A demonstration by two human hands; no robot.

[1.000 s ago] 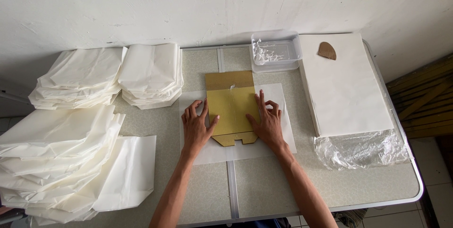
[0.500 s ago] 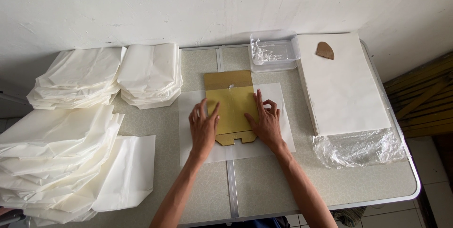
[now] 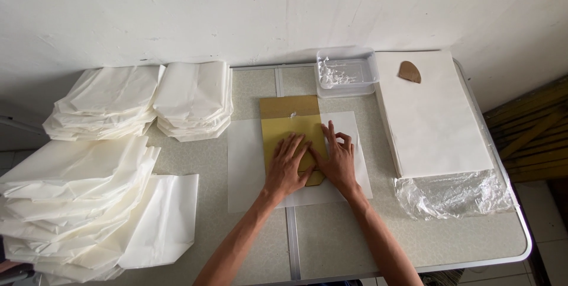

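A brown cardboard template (image 3: 290, 121) lies on a white paper sheet (image 3: 248, 161) in the middle of the grey table (image 3: 444, 244). My left hand (image 3: 286, 165) presses flat on the template's lower half, fingers spread. My right hand (image 3: 338, 157) rests beside it on the template's lower right edge and the paper, thumb and forefinger curled at the paper's right part. The two hands touch each other. The template's lower end is hidden under them.
A tall stack of white sheets (image 3: 431, 114) with a small brown piece (image 3: 409, 71) on top lies at the right, on clear plastic wrap (image 3: 455, 194). A clear plastic tub (image 3: 346, 71) sits behind the template. Piles of folded white bags (image 3: 195, 99) (image 3: 77, 203) fill the left.
My left hand slid rightward from the paper's left side onto the template, meeting my right hand. The right hand stayed near the template's right edge.
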